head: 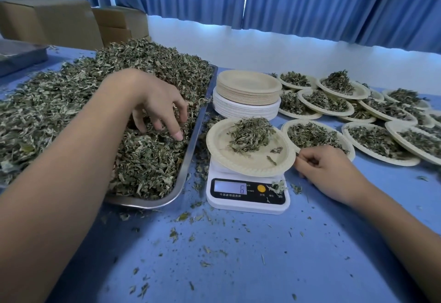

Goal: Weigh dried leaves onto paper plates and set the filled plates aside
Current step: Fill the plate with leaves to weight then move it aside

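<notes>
A big heap of dried leaves [71,102] fills a steel tray [191,145] on the left. My left hand [155,102] hovers over the heap with fingers spread and curved down, tips touching the leaves. A paper plate [276,159] with a small mound of leaves sits on the white kitchen scale [248,193], whose display reads 6. My right hand [327,169] rests on the table just right of that plate, fingers loosely curled beside its rim, holding nothing that I can see.
A stack of unused paper plates [248,92] stands behind the scale. Several filled plates [372,121] overlap across the right side of the blue table. Cardboard boxes [59,21] stand at the back left. Loose leaf bits litter the table front.
</notes>
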Action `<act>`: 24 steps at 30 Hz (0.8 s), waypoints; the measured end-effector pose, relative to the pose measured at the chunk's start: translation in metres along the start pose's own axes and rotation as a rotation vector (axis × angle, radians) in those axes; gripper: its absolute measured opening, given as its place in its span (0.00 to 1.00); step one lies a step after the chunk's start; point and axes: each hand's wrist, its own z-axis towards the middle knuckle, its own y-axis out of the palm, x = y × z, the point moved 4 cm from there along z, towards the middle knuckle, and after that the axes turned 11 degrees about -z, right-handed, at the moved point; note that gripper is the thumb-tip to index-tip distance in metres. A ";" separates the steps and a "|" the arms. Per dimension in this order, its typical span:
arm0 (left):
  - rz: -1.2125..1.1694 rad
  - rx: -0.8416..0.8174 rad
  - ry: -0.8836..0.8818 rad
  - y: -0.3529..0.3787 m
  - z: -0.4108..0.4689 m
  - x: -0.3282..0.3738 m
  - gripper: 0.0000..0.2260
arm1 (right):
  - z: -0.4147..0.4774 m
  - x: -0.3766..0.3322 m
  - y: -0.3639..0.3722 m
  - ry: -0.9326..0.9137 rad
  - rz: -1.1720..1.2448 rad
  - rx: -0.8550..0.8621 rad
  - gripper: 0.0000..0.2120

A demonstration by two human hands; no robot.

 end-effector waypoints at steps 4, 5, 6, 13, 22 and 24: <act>0.032 -0.049 0.003 0.011 0.008 0.004 0.21 | -0.001 -0.001 0.000 -0.003 -0.002 -0.001 0.24; 0.038 -0.052 0.002 0.014 0.012 0.005 0.20 | 0.000 -0.001 0.000 -0.003 0.001 -0.001 0.24; 0.039 -0.053 0.002 0.016 0.015 0.006 0.18 | 0.000 -0.001 0.000 -0.002 0.004 -0.001 0.24; 0.043 0.009 0.037 0.022 0.027 0.005 0.09 | -0.001 -0.001 0.000 -0.001 0.009 0.001 0.24; 0.059 0.211 0.255 -0.008 0.006 0.020 0.08 | -0.001 0.002 0.001 0.018 0.018 -0.005 0.22; 0.064 0.235 0.286 -0.012 -0.001 0.022 0.08 | -0.001 0.002 0.001 0.021 0.017 -0.004 0.21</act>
